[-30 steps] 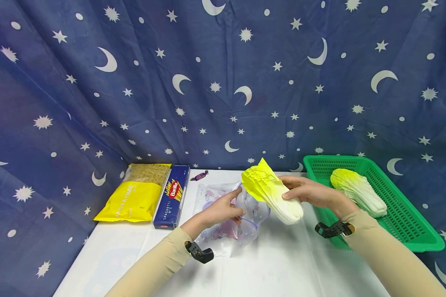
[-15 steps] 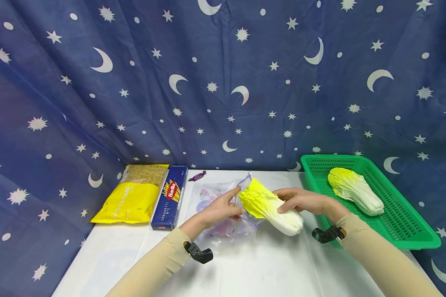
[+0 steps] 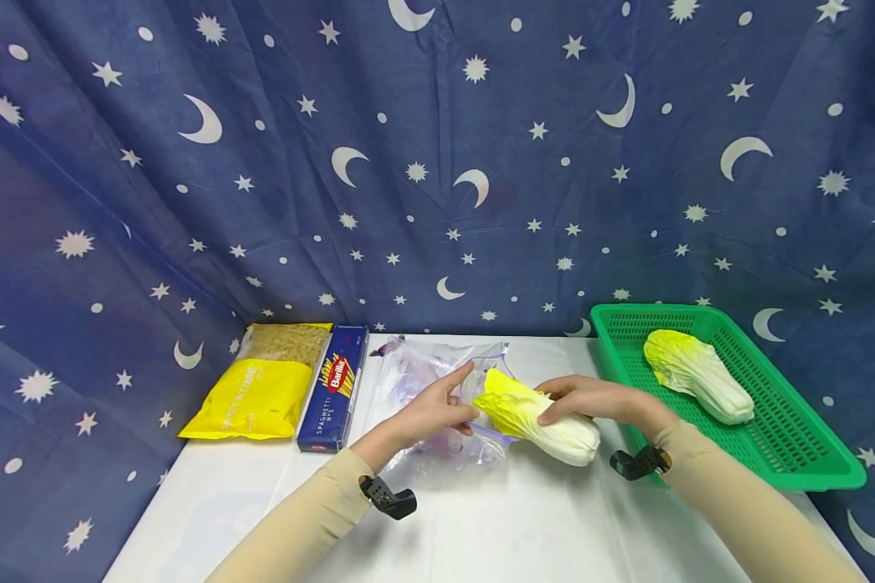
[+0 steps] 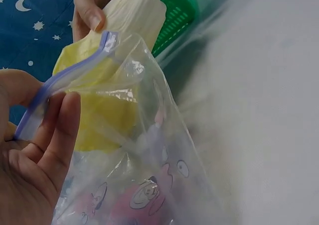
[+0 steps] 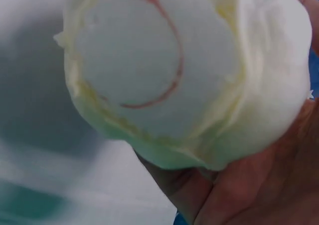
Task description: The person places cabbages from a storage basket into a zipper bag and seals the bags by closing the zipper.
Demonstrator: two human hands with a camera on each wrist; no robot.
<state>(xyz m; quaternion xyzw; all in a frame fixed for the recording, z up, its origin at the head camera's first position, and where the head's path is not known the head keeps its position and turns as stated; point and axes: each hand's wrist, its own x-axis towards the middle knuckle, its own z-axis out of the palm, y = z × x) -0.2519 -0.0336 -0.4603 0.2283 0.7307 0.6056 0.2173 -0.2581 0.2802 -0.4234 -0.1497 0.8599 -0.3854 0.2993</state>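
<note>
My right hand (image 3: 591, 398) grips a napa cabbage (image 3: 554, 429) by its white stem half, thumb on top. The yellow leafy end points left and sits within the mouth of a clear zip bag (image 3: 448, 465) with cartoon prints. With its thumb and fingers on either side of the purple zip edge, my left hand (image 3: 433, 411) holds the bag's mouth apart. Through the film in the left wrist view, the yellow leaves (image 4: 107, 120) show behind the bag's front wall. The right wrist view is filled by the cabbage's pale cut base (image 5: 144, 56), which bears a red curved mark.
A green basket (image 3: 795, 397) at the right holds a second napa cabbage (image 3: 700, 376). On the left lie a yellow pasta bag (image 3: 262, 397) and a blue spaghetti box (image 3: 333, 405). A purple-wrapped candy (image 3: 381, 350) at the back is partly covered by the bag.
The right hand has lowered the cabbage, and its leafy end has gone from above the bag into its mouth. The bag has shifted and its back part now overlaps the candy.
</note>
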